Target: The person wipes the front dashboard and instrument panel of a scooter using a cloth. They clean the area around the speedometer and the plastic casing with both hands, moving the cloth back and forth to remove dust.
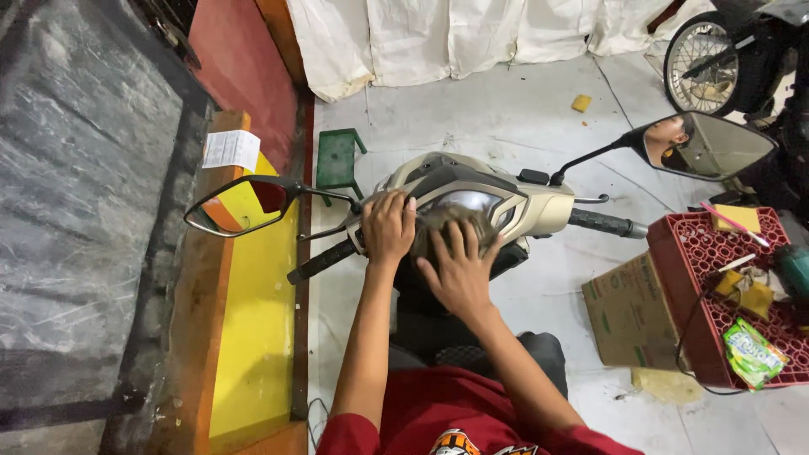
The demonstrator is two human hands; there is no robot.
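I sit on a beige scooter [539,206] and look down on its handlebar. My left hand [388,226] grips the left edge of the instrument cluster [466,202]. My right hand [456,270] lies flat, fingers spread, over the cluster's lower part. The left grip [322,260] and the right grip [602,223] are both free. Two mirrors stick out: the left mirror [240,205] and the right mirror [708,147].
A red crate [687,278] with tools, a green packet [752,352] and a teal drill [792,268] stands at the right, beside a cardboard box [630,312]. A green stool [338,159] stands ahead. A yellow and orange ledge [253,337] runs along the left. Another motorbike's wheel [709,63] is at top right.
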